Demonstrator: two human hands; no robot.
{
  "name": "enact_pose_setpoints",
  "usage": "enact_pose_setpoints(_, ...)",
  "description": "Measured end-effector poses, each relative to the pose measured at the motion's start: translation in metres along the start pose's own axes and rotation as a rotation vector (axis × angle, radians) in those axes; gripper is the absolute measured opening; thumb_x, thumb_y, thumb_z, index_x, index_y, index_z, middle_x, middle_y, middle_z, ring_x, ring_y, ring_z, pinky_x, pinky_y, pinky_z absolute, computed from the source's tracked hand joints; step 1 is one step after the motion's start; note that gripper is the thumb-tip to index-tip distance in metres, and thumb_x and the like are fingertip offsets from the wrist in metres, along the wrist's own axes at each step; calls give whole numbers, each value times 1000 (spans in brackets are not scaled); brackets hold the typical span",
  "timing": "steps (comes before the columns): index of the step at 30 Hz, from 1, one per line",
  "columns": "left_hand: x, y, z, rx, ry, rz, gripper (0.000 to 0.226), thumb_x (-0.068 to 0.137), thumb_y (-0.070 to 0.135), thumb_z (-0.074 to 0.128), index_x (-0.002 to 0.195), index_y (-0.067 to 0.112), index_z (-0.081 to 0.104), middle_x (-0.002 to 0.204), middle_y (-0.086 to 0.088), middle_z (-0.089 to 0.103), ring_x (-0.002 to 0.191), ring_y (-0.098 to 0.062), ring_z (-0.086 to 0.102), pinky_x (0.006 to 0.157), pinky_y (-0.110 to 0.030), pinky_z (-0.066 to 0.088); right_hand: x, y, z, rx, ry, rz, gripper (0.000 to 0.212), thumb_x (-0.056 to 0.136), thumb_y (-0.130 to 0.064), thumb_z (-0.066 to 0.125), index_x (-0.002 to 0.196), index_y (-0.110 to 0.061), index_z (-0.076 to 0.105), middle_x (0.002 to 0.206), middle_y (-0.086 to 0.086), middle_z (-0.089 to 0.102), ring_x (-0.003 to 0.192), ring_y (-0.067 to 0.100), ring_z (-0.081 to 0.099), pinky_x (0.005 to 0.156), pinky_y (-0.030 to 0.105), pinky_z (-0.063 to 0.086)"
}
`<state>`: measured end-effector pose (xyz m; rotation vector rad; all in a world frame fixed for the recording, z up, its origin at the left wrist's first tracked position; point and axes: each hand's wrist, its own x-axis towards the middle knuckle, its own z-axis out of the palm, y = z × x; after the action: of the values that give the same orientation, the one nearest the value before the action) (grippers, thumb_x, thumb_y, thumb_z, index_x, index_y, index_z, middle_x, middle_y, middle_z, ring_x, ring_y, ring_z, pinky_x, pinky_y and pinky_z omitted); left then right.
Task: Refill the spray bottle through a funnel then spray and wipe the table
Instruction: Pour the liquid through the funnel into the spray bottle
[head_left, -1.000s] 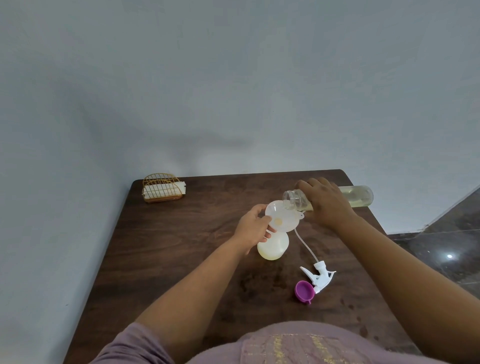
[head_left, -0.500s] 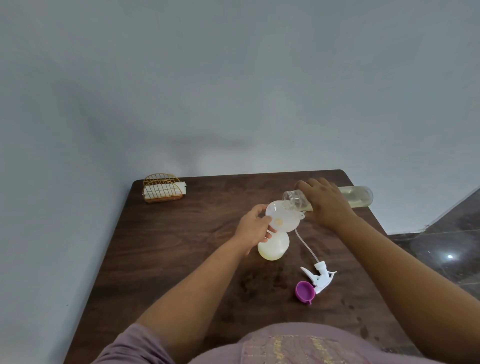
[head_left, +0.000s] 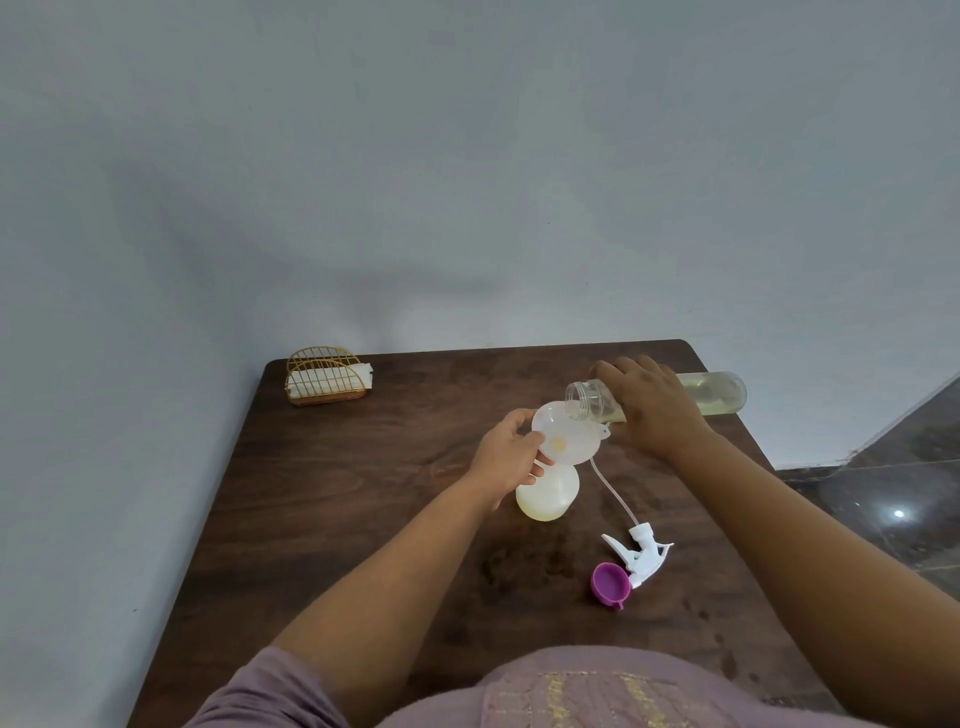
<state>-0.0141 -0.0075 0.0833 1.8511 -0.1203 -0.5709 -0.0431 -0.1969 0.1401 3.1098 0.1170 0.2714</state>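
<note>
A translucent white spray bottle (head_left: 548, 493) stands on the dark wooden table (head_left: 363, 493) with a white funnel (head_left: 569, 434) in its neck. My left hand (head_left: 506, 457) pinches the funnel's left rim. My right hand (head_left: 652, 408) grips a clear refill bottle (head_left: 719, 392) of pale yellow liquid, tipped sideways with its open mouth over the funnel. Pale liquid shows in the funnel and in the spray bottle. The white trigger spray head (head_left: 641, 553) with its dip tube lies on the table to the right of the spray bottle.
A purple cap (head_left: 610, 583) lies beside the trigger head. A gold wire holder (head_left: 324, 376) with white napkins sits at the far left corner. The wall runs behind and along the left of the table. A dark tiled floor (head_left: 893, 499) lies to the right.
</note>
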Motion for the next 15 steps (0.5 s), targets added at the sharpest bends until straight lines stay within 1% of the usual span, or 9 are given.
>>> enact_pose_setpoints(4, 0, 1, 0, 9, 0, 7, 32, 100, 23, 49, 132, 26, 48, 111, -2, 66, 79, -16, 65, 76, -29, 58, 0, 0, 0, 10, 4, -2, 54, 66, -22, 79, 114, -19, 56, 100, 3, 60, 95, 26, 53, 81, 36, 42)
enact_pose_setpoints(11, 0, 1, 0, 12, 4, -2, 33, 100, 23, 49, 133, 26, 48, 113, -4, 66, 80, -17, 65, 76, -29, 59, 0, 1, 0, 8, 11, -2, 54, 64, -23, 80, 112, -19, 56, 97, 2, 60, 91, 26, 53, 79, 36, 42)
enact_pose_setpoints(15, 0, 0, 0, 7, 4, -6, 33, 100, 22, 49, 133, 26, 49, 110, -3, 67, 80, -16, 66, 78, -31, 59, 0, 1, 0, 16, 18, -4, 54, 63, -21, 80, 113, -18, 57, 97, 3, 60, 92, 27, 54, 79, 37, 43)
